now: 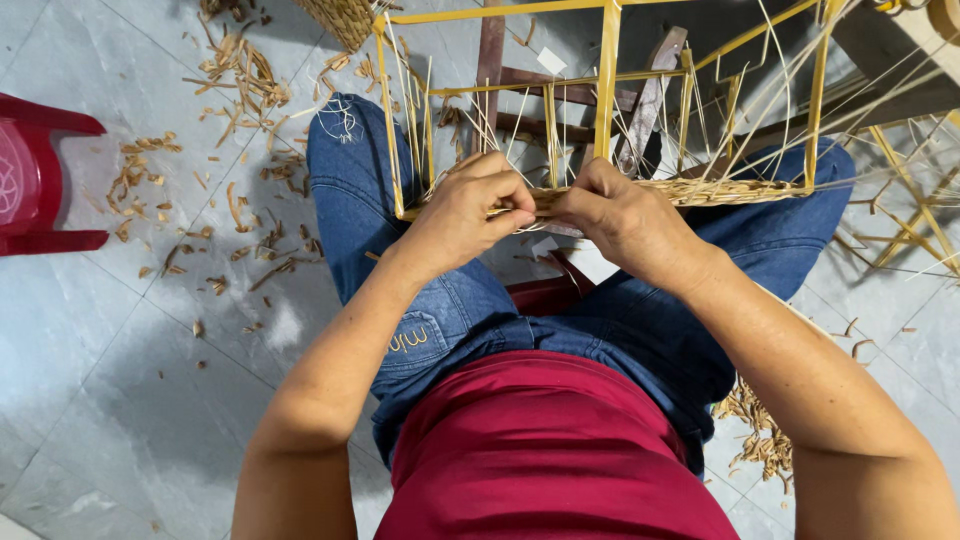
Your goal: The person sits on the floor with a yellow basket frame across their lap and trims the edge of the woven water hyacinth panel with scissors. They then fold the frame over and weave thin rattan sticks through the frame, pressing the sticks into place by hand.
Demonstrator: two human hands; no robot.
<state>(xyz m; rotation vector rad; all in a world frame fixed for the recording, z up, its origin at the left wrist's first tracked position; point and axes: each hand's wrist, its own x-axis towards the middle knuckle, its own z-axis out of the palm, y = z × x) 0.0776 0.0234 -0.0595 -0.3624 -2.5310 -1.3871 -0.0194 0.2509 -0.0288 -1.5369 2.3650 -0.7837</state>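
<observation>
Both hands meet at the near edge of a yellow frame (pixel 606 90) resting on the lap: left hand (pixel 462 215) & right hand (pixel 622 222) each w/ fingers closed, pinching the woven straw band (pixel 700 190) where it joins the frame. Strands look light, thin, bendy but prob brittle, so best held close to the weave, not at the loose tips. Straw scraps (pixel 240 70) litter the tile floor (pixel 100 380); 1 red stool (pixel 40 175) at left.

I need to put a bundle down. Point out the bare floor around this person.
Bare tile lies lower left, between the red stool and the left knee. Crowded: shavings scatter above it, and the cane frame with both hands, left hand and right hand, fills the lap.
</observation>
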